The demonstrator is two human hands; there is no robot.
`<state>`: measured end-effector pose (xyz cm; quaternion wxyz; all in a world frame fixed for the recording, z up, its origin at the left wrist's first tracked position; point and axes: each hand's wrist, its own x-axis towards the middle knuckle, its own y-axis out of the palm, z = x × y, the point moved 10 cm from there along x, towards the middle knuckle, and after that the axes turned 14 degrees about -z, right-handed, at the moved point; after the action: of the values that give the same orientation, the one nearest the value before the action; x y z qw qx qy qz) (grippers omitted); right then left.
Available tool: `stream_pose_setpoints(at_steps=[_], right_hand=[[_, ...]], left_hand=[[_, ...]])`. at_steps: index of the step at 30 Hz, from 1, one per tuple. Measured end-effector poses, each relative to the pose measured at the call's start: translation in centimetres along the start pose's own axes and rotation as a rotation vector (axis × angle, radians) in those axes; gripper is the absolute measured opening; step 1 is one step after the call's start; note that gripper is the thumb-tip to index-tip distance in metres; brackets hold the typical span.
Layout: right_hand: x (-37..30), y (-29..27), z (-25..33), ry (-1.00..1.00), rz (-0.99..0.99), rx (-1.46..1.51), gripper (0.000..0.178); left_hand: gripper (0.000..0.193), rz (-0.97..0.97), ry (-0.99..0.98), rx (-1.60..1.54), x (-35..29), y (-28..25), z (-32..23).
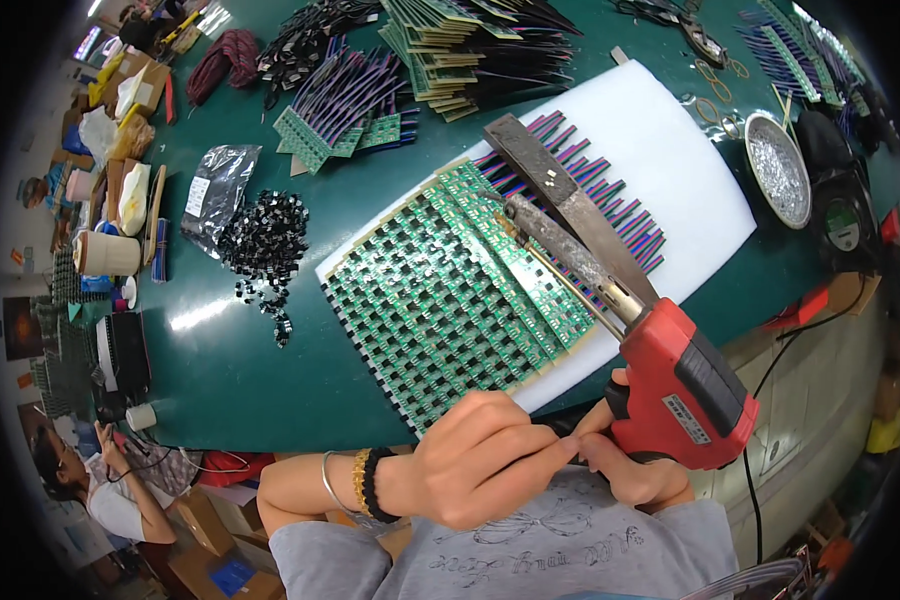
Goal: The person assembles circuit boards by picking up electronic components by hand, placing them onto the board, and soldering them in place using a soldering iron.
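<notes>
My right hand (625, 465) is wrapped round the grip of a red and black soldering gun (682, 390). Its metal barrel and thin feed tube point up and left over a panel of green circuit boards (450, 280). Rows of small black connectors cover much of the panel. My left hand (495, 455) is closed in a pinch at the panel's near edge, its fingertips meeting those of my right hand; whatever they hold is too small to make out. A flat metal bar (570, 205) lies across striped ribbon wires (625, 215) at the panel's far right side.
Under the panel lies a white foam sheet (705, 190). Loose black connectors (265, 235) sit beside a plastic bag (218, 195) on the green table (230, 385). Wired boards (345, 110) are stacked behind. At right stands a bowl of silvery bits (778, 170). The gun's black cord (752, 500) hangs down.
</notes>
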<state>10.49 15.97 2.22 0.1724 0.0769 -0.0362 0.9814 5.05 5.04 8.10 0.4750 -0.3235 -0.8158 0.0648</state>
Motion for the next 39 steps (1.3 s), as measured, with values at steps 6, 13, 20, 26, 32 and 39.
stream_pose_setpoints(at_steps=[6,13,20,26,32,39], right_hand=[[-0.2,0.3,2.2,-0.233,0.039,-0.390,0.066],[-5.7,-3.8,-2.7,-0.009,-0.044,-0.078,0.037],[-7.6,-5.3,-2.5,0.083,0.047,0.302,0.068],[-9.6,-5.9,-3.3,0.186,-0.077,0.206,0.050],[-12.0,-6.6,-4.3,0.262,-0.196,0.132,0.050],[-13.3,-8.3,-4.3,0.195,-0.378,-0.094,0.053]], left_hand=[[0.036,0.089,0.086,0.120,0.6,1.0,-1.2],[0.023,0.162,-0.157,0.312,1.7,1.4,4.0],[0.022,-0.009,-0.259,0.402,0.9,0.1,7.0],[0.022,-0.017,-0.313,0.353,1.0,-0.1,7.7],[0.022,-0.028,-0.321,0.363,0.7,0.1,7.7],[0.022,-0.018,-0.323,0.370,0.8,0.0,7.7]])
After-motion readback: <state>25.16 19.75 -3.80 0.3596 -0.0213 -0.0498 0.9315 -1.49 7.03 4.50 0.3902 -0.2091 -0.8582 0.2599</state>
